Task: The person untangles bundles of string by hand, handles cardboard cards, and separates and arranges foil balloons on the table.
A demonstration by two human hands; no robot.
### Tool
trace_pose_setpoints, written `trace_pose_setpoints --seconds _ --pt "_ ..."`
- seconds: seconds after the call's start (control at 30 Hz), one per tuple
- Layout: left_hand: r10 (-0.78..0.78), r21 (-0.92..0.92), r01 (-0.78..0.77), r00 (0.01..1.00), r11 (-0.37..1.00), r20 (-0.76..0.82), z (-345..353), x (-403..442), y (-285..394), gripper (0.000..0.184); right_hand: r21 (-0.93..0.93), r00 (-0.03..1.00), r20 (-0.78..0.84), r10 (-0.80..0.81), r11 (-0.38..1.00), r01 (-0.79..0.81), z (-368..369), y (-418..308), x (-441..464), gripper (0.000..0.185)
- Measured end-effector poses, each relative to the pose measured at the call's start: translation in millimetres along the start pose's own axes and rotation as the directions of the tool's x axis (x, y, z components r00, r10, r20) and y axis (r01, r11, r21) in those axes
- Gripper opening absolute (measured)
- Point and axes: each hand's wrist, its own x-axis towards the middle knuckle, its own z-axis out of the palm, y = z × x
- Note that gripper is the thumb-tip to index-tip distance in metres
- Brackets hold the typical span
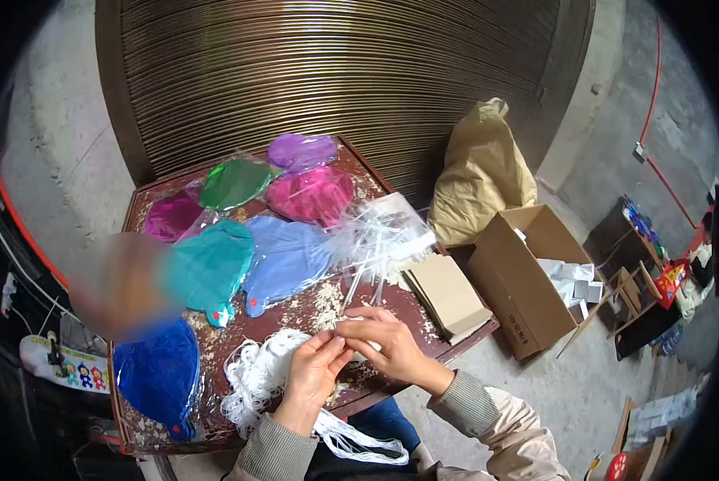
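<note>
A person's left hand (315, 373) and right hand (391, 346) met above the front edge of a worktop (399, 301), forearms angled inward, fingers (361, 329) bunched tip to tip; whether they gripped anything could not be told. White cord (251, 377) lay heaped beside the left hand, strands trailing over that edge. Clear sticks (382, 234) and stacked cardboard (447, 295) crowded the right edge; a dark blue packet (159, 369) occupied the front left corner.

An open cardboard box (513, 290) and tan sack (481, 183) stand near a ribbed shutter (311, 80).
</note>
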Motion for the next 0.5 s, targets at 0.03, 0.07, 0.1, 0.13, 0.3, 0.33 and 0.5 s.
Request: trace_pose_setpoints --seconds 0.03,0.07,0.1,0.13,0.3,0.33,0.5 --pt "0.016 0.033 -0.015 1.0 0.999 -0.027 -4 0 -2 0.014 -0.004 0.999 0.035 -0.04 0.999 0.04 0 -4 1 0.025" --pt "-0.015 0.033 0.015 1.0 0.999 -0.017 -6 -1 -5 0.014 -0.002 0.997 0.071 0.007 1.0 -0.007 -3 -5 -3 0.024" --pt "-0.031 0.032 0.032 0.999 0.999 -0.02 -7 -3 -10 0.014 0.011 0.992 0.117 0.042 0.999 -0.044 -8 -5 -8 0.022" --pt "-0.035 0.043 0.036 0.999 0.998 -0.016 -6 -4 -13 0.015 0.023 0.989 0.139 0.055 0.998 -0.059 -11 -7 -8 0.023" --pt "-0.054 0.114 0.048 0.997 0.992 0.048 -11 -9 -5 0.026 0.137 0.926 0.162 0.34 0.922 -0.362 -8 -29 14 0.01" --pt "-0.023 0.159 0.019 1.0 0.987 0.021 -10 -21 11 0.027 0.178 0.92 0.184 0.346 0.909 -0.377 -1 -28 21 0.01" --pt "0.575 0.716 -0.466 0.811 0.52 0.11 -80 -88 97 0.028 0.248 0.916 0.289 0.28 0.902 -0.354 44 -27 83 0.008"
